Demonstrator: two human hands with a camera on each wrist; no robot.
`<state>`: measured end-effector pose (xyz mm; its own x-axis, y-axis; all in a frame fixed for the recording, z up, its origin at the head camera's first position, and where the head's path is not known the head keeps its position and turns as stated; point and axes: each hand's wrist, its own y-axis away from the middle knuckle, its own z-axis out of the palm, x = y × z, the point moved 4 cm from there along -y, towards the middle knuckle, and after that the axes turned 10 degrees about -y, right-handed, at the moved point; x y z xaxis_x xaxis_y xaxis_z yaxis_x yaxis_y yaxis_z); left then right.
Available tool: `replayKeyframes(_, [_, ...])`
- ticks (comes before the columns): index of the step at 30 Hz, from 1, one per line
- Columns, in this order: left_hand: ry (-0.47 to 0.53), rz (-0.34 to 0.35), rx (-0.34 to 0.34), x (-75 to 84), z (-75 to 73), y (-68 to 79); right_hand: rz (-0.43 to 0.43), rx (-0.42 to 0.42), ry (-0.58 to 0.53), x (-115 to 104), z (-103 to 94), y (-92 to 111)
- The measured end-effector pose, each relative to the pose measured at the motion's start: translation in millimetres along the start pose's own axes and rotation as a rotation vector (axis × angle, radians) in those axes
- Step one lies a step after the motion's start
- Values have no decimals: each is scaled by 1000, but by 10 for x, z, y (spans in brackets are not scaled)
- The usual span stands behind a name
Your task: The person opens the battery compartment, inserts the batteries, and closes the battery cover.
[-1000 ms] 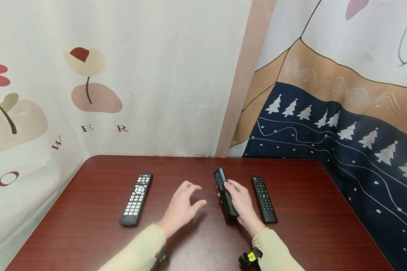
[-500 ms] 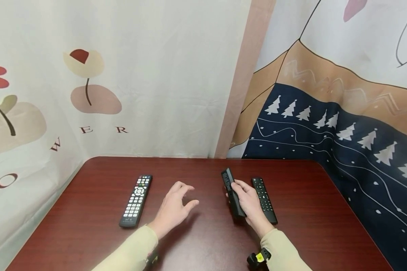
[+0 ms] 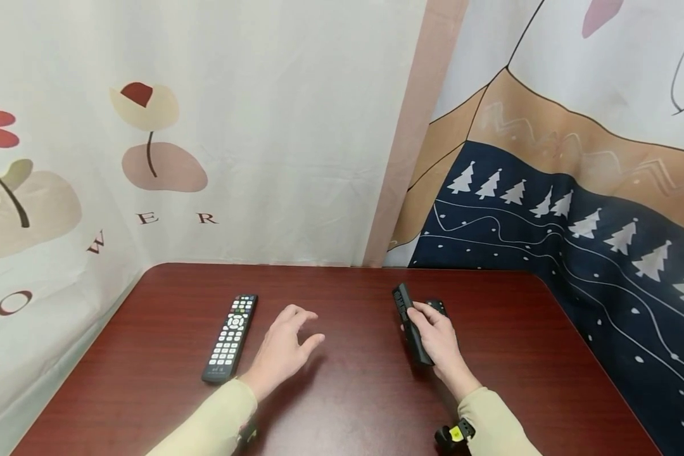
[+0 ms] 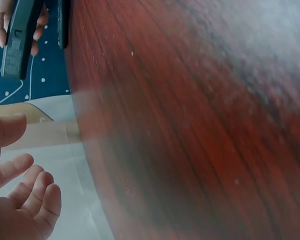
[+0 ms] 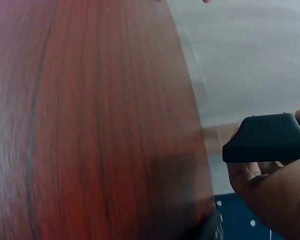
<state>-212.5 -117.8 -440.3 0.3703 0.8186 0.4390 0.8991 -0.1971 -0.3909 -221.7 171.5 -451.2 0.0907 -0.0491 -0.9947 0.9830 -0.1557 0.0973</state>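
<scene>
My right hand grips a black remote control, tilted on its edge above the table. In the right wrist view the end of this remote points at the camera, with fingers wrapped round its sides. Behind the hand, a second black remote lies on the table, mostly hidden. My left hand hovers over the table with thumb and fingers apart and nothing between them. To its left lies a dark remote with white buttons, face up. The left wrist view shows the left fingers loosely bent.
The reddish-brown wooden table has rounded back corners. A pale curtain with printed flowers hangs behind it, and a navy cloth with white trees hangs at the right. A strap with a small black device sits on the right wrist.
My right hand has carried the gripped remote to the right, so it now covers most of the second black remote. The left hand has drifted left, still holding nothing.
</scene>
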Motion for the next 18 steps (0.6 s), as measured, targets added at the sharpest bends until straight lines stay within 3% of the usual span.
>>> replayKeyframes(18, [-97, 11, -3, -150, -132, -31, -17, 57, 223, -101, -504, -53])
